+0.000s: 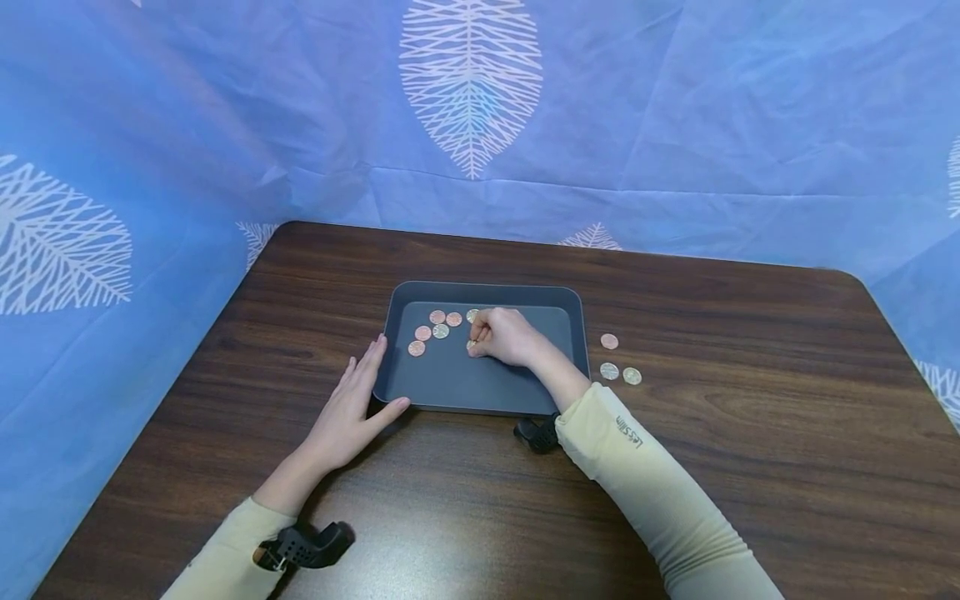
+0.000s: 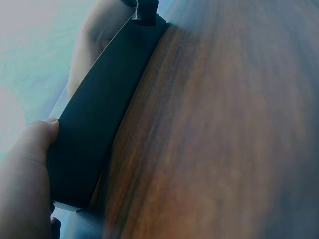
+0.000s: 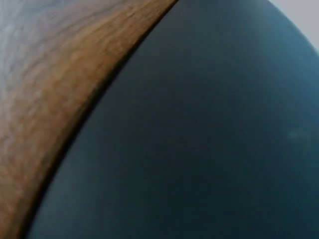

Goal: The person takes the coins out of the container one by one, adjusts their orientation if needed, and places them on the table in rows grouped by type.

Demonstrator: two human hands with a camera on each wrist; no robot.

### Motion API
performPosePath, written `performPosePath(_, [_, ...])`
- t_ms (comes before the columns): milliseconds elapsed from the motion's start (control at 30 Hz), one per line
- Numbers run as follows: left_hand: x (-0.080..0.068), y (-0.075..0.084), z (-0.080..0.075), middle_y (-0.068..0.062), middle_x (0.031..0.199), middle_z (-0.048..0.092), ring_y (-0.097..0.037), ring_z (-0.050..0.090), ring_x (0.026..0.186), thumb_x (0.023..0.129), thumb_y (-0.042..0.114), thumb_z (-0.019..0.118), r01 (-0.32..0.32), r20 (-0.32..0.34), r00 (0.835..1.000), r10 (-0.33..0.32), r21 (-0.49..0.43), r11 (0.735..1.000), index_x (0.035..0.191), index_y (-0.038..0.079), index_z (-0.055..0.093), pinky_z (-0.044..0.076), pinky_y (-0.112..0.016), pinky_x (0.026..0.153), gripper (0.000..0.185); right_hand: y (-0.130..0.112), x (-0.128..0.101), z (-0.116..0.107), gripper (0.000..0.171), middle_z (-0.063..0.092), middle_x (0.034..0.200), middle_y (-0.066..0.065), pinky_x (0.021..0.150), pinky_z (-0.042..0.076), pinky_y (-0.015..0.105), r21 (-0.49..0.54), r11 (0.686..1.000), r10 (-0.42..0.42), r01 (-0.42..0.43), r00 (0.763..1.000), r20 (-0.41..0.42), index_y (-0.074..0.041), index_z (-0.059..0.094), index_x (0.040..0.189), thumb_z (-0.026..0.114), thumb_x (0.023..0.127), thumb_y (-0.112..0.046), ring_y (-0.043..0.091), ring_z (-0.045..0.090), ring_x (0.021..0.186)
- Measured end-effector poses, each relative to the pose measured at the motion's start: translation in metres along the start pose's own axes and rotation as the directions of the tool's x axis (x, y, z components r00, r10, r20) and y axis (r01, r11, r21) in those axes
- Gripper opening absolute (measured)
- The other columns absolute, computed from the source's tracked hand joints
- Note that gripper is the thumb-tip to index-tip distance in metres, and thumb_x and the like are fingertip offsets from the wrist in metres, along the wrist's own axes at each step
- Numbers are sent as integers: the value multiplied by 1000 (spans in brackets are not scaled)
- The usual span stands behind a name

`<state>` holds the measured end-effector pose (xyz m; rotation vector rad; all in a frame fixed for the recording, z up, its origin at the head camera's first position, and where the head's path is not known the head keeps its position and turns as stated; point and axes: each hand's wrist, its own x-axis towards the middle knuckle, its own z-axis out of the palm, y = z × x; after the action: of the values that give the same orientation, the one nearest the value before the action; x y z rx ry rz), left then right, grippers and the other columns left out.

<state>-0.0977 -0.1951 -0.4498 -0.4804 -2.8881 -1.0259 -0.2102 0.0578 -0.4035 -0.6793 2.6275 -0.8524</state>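
A dark grey rectangular tray (image 1: pixel 480 398) sits on the table with several copper and silvery coins inside, among them a copper coin (image 1: pixel 416 348) and a silvery coin (image 1: pixel 440 331). My right hand (image 1: pixel 510 337) reaches over the tray's right side and pinches a coin (image 1: pixel 471 344) low over its floor. Another coin (image 1: pixel 472 316) lies just behind those fingertips. At the tray's front left corner rests my left hand (image 1: pixel 348 417), fingers straight along the left wall and thumb on the front rim. The left wrist view shows that thumb (image 2: pixel 37 142) against the tray's front wall (image 2: pixel 99 109).
Right of the tray, a copper coin (image 1: pixel 609 341) and two silvery coins (image 1: pixel 609 371) lie on the dark wooden table (image 1: pixel 750 400). A blue cloth with white leaf prints (image 1: pixel 637 108) hangs behind. The right wrist view is filled mostly by the tray's outer wall (image 3: pixel 189 124).
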Motion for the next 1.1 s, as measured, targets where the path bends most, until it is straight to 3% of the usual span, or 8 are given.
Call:
performPosePath(233, [-1, 0, 0, -3, 159, 9, -21, 9, 145, 93, 49, 57, -3, -1, 1000, 3, -5, 1000, 155, 16, 6, 5, -47, 115, 87, -1, -3, -2, 15, 62, 74, 0, 59, 42, 26, 7, 1000, 28, -28, 996, 88, -8, 66, 84, 75, 84, -20, 14, 54, 63])
performPosePath(533, [-1, 3, -2, -5, 159, 10, -22, 10, 145, 93, 47, 57, -10, -1, 1000, 10, -12, 1000, 155, 13, 7, 5, -48, 115, 87, 0, -4, -1, 14, 60, 74, 0, 62, 42, 26, 57, 998, -19, 16, 998, 55, -7, 64, 87, 75, 81, -12, 14, 54, 65])
performPosePath(800, [-1, 2, -1, -5, 159, 9, -23, 9, 145, 93, 47, 57, -4, 11, 1000, 4, -6, 1000, 155, 14, 6, 5, -50, 115, 87, -4, -5, 4, 24, 55, 76, 1, 60, 40, 26, -11, 998, -59, 60, 997, 39, -6, 60, 86, 76, 83, -24, 15, 48, 64])
performPosePath(967, [-1, 2, -1, -8, 159, 10, -25, 10, 145, 93, 48, 57, -7, 9, 1000, 7, -7, 1000, 155, 13, 6, 6, -50, 115, 87, -5, -5, 5, 18, 56, 76, 2, 61, 41, 26, -12, 999, -43, 44, 999, 29, -6, 60, 83, 74, 84, -19, 15, 49, 65])
performPosePath(1100, [-1, 2, -1, -7, 159, 10, -24, 10, 145, 93, 49, 56, -1, 10, 1000, 1, 1, 1000, 155, 14, 6, 6, -50, 115, 87, -4, -4, 6, 23, 53, 79, 4, 63, 38, 27, -35, 996, -78, 80, 996, 38, -6, 58, 88, 73, 84, -23, 16, 46, 68])
